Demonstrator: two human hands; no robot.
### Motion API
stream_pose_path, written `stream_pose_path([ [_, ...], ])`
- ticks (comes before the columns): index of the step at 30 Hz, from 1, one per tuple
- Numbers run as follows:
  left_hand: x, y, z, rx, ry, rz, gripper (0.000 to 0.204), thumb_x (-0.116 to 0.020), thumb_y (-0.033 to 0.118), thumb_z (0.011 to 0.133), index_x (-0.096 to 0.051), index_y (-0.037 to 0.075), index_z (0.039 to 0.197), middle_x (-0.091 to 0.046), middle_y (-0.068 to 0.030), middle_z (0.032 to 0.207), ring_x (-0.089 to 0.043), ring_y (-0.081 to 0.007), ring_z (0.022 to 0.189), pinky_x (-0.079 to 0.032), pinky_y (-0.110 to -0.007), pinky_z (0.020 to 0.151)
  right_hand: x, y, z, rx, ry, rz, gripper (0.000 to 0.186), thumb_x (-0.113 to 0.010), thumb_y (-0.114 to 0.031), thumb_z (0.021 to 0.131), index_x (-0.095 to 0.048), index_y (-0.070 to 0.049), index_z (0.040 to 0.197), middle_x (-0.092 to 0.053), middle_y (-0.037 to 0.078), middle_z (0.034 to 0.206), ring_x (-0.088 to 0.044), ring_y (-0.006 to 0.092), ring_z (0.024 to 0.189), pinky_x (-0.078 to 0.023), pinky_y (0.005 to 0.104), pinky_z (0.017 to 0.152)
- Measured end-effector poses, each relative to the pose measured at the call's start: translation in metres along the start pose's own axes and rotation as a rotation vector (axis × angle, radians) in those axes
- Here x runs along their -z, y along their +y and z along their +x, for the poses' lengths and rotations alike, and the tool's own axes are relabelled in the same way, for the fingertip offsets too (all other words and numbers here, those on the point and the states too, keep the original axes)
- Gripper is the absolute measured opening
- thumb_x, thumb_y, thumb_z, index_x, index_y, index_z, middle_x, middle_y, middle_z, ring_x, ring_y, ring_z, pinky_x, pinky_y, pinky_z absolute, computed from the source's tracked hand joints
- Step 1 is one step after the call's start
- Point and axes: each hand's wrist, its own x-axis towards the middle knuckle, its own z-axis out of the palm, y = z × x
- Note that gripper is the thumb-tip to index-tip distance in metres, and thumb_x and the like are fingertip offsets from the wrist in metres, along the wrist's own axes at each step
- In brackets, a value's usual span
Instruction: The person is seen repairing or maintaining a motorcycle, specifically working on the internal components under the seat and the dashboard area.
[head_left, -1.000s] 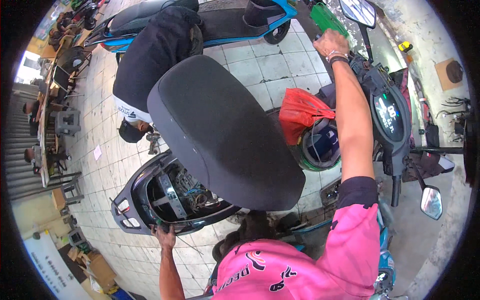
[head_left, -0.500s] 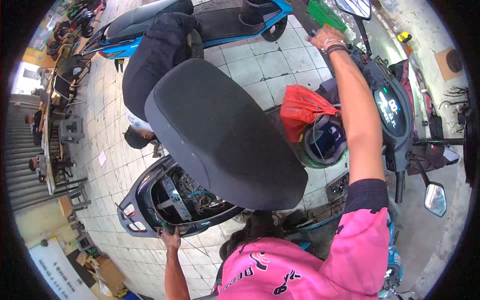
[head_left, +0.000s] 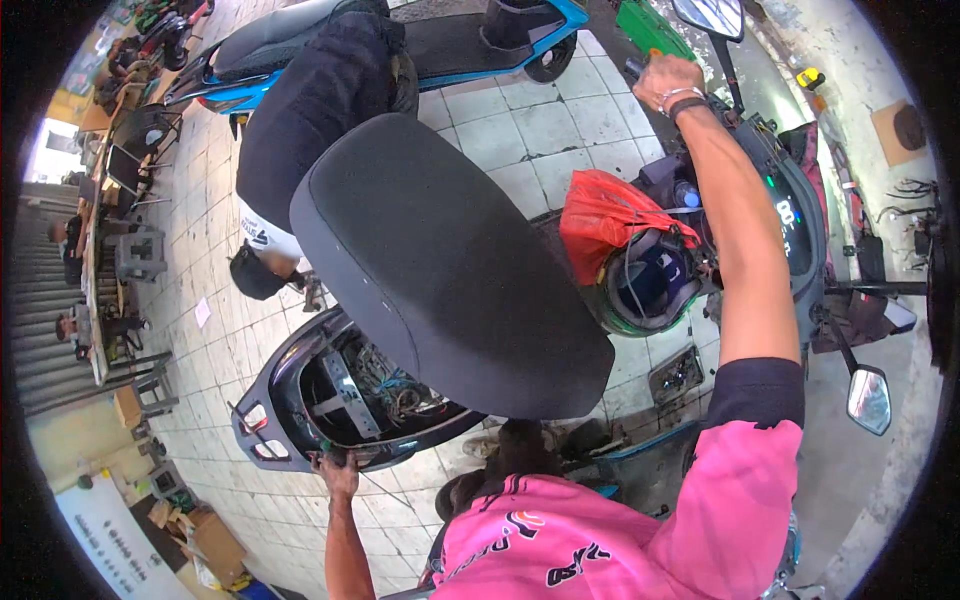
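Observation:
My right hand (head_left: 668,82) is wrapped round the far handlebar grip (head_left: 634,67) of a scooter, my arm reaching across its lit dashboard (head_left: 788,225). Down at the tail, the fingers of my left hand (head_left: 336,472) curl over the edge of the rear body panel (head_left: 272,462). Between the hands, the black seat (head_left: 450,270) is tilted up off the body. Below it lies the exposed seat compartment with a metal bracket (head_left: 345,385) and loose wires (head_left: 405,395). A helmet (head_left: 650,285) and a red plastic bag (head_left: 600,220) rest ahead of the seat.
Beyond the seat, a person (head_left: 310,140) in dark clothes and a cap bends beside the scooter's tail. A blue scooter (head_left: 450,50) is parked behind them. Mirrors (head_left: 868,400) stick out from the handlebar. A green box (head_left: 655,30) lies near my right hand.
The handlebar and my right arm have shifted slightly to the right. The bending person's head has moved a little left. My left hand stays on the rear panel.

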Motion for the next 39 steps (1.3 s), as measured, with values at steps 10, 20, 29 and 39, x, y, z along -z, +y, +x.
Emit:
stream_pose_path([
  [10, -0.003, -0.008, 0.006, -0.079, -0.003, 0.019, 0.047, -0.070, 0.038, 0.089, -0.068, -0.002, 0.113, -0.068, -0.0218, 0.119, -0.056, -0.0392, 0.115, -0.019, -0.050, 0.117, 0.018, -0.085, -0.109, 0.021, 0.336, -0.315, 0.096, -0.060, -0.066, 0.086, -0.044, 0.007, 0.146, -0.044, 0.026, 0.151, -0.043, 0.0380, 0.137, -0.032, 0.0557, 0.112],
  [20, -0.002, -0.006, 0.003, -0.128, 0.023, -0.053, 0.042, -0.063, 0.044, 0.088, -0.074, 0.009, 0.108, -0.074, -0.0150, 0.106, -0.059, -0.0351, 0.114, -0.021, -0.051, 0.114, 0.050, 0.150, -0.457, -0.499, 0.407, -0.054, 0.073, -0.078, -0.045, 0.080, -0.057, 0.006, 0.127, -0.059, 0.030, 0.120, -0.057, 0.0446, 0.115, -0.049, 0.0488, 0.097],
  [29, -0.013, -0.024, 0.012, -0.272, 0.055, -0.156, 0.042, -0.062, 0.044, 0.091, -0.074, 0.008, 0.109, -0.073, -0.0156, 0.113, -0.055, -0.0357, 0.119, -0.022, -0.050, 0.113, -0.016, 0.259, -0.478, -0.629, -0.223, 0.328, 0.068, -0.079, -0.047, 0.073, -0.066, 0.002, 0.119, -0.066, 0.025, 0.120, -0.064, 0.0392, 0.114, -0.053, 0.0466, 0.097],
  [39, -0.022, -0.018, 0.006, -0.095, 0.279, -0.072, 0.044, -0.065, 0.042, 0.091, -0.073, 0.000, 0.102, -0.072, -0.0187, 0.106, -0.048, -0.0389, 0.121, -0.024, -0.049, 0.113, -0.007, 0.256, -0.481, -0.618, -0.041, 0.299, 0.045, -0.071, -0.034, 0.072, -0.072, 0.002, 0.099, -0.071, 0.025, 0.104, -0.069, 0.0405, 0.098, -0.056, 0.0472, 0.089],
])
